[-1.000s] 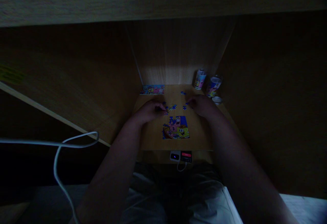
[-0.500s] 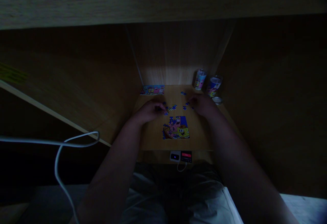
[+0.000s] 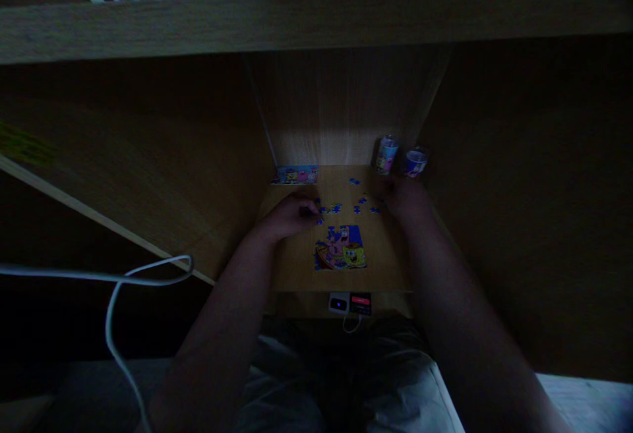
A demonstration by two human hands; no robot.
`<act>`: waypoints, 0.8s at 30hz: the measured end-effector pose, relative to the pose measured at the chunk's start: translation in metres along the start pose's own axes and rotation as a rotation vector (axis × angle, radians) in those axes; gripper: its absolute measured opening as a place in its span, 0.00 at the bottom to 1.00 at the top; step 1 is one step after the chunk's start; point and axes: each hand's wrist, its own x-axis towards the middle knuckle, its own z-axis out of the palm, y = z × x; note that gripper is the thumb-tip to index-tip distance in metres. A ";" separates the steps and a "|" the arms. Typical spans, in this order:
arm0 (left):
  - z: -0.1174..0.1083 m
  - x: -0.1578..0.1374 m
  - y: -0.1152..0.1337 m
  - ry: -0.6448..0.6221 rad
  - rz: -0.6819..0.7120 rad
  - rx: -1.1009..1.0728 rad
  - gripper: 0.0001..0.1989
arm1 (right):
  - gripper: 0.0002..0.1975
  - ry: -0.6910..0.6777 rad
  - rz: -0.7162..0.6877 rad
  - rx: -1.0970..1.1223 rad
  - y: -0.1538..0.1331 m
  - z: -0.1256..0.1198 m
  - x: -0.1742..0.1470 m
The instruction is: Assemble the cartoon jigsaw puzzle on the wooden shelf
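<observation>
A partly joined puzzle (image 3: 340, 247) is laid flat on the table (image 3: 291, 268), its far left corner left ragged and its far right corner filled with blue. Beyond the puzzle and to its left, the left hand (image 3: 293, 214) is held low with thumb and forefinger curled toward each other; a blue piece (image 3: 320, 221) is seen right at the fingertips, but whether it is pinched or merely touched cannot be told. A small cluster of loose pieces (image 3: 333, 209) is spread just beyond the puzzle, beside those fingertips. Beyond the puzzle and to its right, the right hand (image 3: 408, 199) is held with fingers bent, and because of the shadow it cannot be told whether anything is grasped. Between that hand and the cluster, more blue pieces (image 3: 362, 200) are scattered, and another small group (image 3: 355, 181) is placed farther beyond the puzzle. A picture card (image 3: 295, 174) is set at the table's back, far beyond the puzzle to the left, while two printed cans (image 3: 386, 155) are stood far beyond it to the right. On the near side of the puzzle, past the table's front edge, a phone (image 3: 361, 303) and a small grey device (image 3: 339, 303) are placed side by side.
</observation>
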 end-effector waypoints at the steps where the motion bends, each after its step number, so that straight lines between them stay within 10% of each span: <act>1: 0.000 0.000 -0.001 -0.005 0.002 -0.005 0.05 | 0.17 0.003 0.019 0.002 0.001 -0.001 0.001; 6: 0.001 -0.002 0.000 0.041 -0.057 0.016 0.02 | 0.19 0.068 0.074 0.027 0.003 -0.007 -0.002; 13: -0.006 0.003 -0.001 0.404 -0.489 0.234 0.07 | 0.18 0.269 0.196 0.049 0.002 -0.020 -0.013; 24: -0.016 0.001 0.000 0.387 -0.730 0.383 0.14 | 0.20 0.150 0.287 -0.065 0.004 -0.024 -0.012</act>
